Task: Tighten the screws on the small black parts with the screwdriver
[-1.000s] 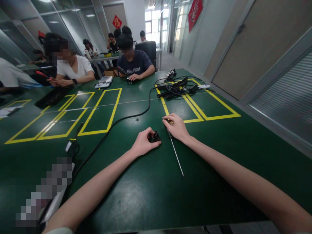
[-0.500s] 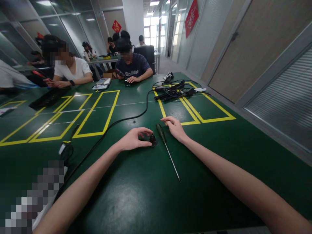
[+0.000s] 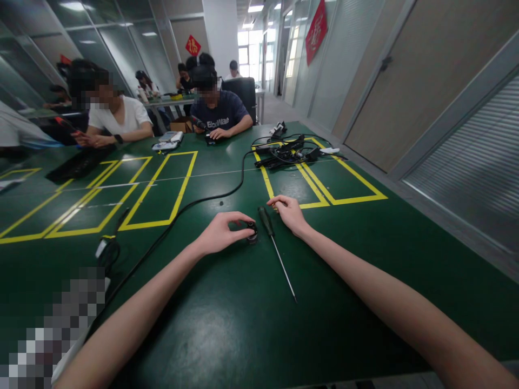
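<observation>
My left grip [image 3: 223, 233] is closed on the small black part [image 3: 252, 236], thumb on the near side and forefinger on the far side, and the part looks to be upright on the bench [image 3: 324, 308], just left of the screwdriver [image 3: 266, 222]. My right grip [image 3: 289, 215] hovers or rests close by the far end of the dark handle, fingers bent; whether the fingertips meet, or pinch something tiny, I cannot tell. The screwdriver lies flat with its tip pointing back towards me, so I judge that no screw is being turned at this moment. As for how far along I am, the small part is out on its own in front of me, well apart from the heap of black parts [image 3: 284, 155] that lies across the yellow tape [image 3: 359, 199] beyond my right side. I would call this mid-handling: the part is in my fingers, not set aside, and nothing is joined to it that I can make out. Its details are too small to say whether it is whole or taken down. The black cable [image 3: 211, 198] runs past my left side, untouched by my fingers.
</observation>
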Motion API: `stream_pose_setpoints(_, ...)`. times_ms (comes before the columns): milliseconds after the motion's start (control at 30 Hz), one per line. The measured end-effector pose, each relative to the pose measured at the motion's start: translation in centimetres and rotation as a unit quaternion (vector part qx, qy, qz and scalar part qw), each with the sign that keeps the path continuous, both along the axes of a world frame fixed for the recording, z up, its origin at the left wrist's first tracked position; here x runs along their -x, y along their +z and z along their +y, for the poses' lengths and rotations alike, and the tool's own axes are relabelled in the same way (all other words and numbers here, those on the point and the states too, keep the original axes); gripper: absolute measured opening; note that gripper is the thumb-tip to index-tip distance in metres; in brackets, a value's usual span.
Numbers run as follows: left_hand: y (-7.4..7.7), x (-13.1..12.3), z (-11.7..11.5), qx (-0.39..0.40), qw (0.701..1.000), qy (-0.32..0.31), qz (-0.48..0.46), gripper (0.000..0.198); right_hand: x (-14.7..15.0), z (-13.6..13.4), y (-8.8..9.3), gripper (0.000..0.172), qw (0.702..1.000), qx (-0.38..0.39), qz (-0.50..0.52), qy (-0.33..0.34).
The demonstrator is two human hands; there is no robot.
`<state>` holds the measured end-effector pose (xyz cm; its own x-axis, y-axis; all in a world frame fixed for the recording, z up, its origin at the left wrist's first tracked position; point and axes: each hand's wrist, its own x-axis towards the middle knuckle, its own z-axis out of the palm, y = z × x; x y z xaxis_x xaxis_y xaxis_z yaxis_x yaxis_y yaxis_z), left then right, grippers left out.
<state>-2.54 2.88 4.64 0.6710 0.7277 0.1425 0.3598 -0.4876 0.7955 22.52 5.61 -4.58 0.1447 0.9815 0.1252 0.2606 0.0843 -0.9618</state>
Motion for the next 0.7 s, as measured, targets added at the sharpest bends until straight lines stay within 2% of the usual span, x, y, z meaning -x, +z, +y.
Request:
stream_pose_setpoints(267,1.5,0.2,-0.3,-0.041,0.998,0.028,-0.037,0.024,0.0,-0.1,0.1,0.037,1.000,0.001,0.009,0.009)
stream_pose_setpoints(467,2.7,2.4,1.5,-0.007,1.000,0.015,0.014,0.028,0.2,-0.4,0.5,0.037,1.000,0.010,-0.001,0.006)
stream_pose_setpoints(567,2.4,3.5,2.9,0.010,0.999,-0.013,0.035,0.031,0.2,-0.4,0.7,0.037,1.000,0.013,-0.004,0.006)
stream_pose_setpoints(700,0.6,3.9,4.0,0.022,0.997,-0.058,0.046,0.034,0.3,-0.4,0.8,0.037,1.000,0.012,-0.004,0.008)
